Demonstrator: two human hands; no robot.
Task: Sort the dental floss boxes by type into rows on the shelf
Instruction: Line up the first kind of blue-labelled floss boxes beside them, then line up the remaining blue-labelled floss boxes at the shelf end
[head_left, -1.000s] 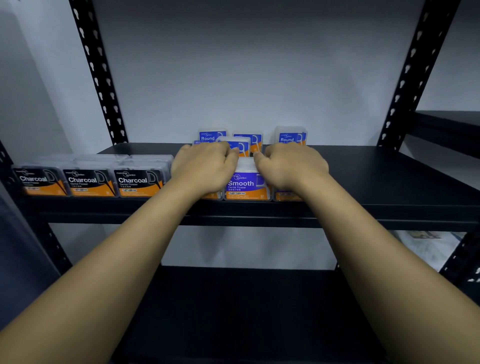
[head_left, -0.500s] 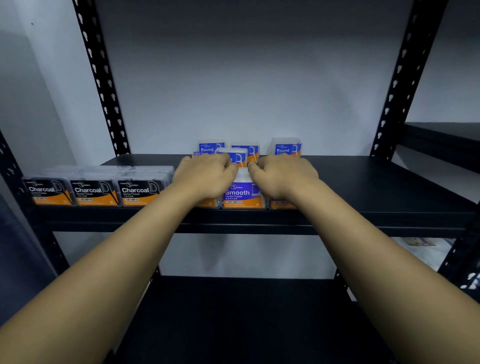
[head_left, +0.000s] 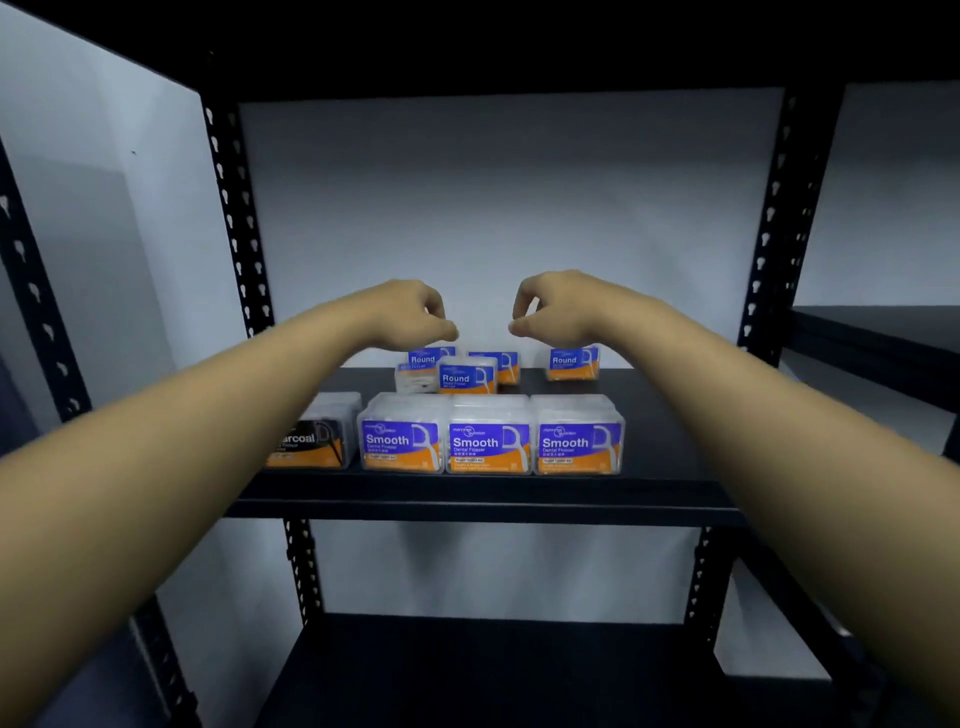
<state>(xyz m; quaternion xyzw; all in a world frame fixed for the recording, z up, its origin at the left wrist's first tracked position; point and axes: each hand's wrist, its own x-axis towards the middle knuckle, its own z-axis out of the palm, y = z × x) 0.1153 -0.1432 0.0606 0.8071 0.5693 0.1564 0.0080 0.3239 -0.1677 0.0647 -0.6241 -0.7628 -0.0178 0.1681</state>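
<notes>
Spanning the frame: black shelf (head_left: 665, 457) | front edge: three Smooth boxes (head_left: 490, 441) touching in a row, Charcoal box (head_left: 317, 439) just left | back: Round boxes (head_left: 467, 376) (loosely grouped) | left hand (head_left: 410, 314), right hand (head_left: 558, 306) raised above them, apart, fingers curled, holding nothing

Left hand (head_left: 410, 312): bare, no rings or glove.
Right hand (head_left: 558, 304): bare, likewise unadorned.
Forearms: uncovered, no sleeves or watch visible.

Stockroom: bare black slotted shelving (head_left: 467, 499)
</notes>
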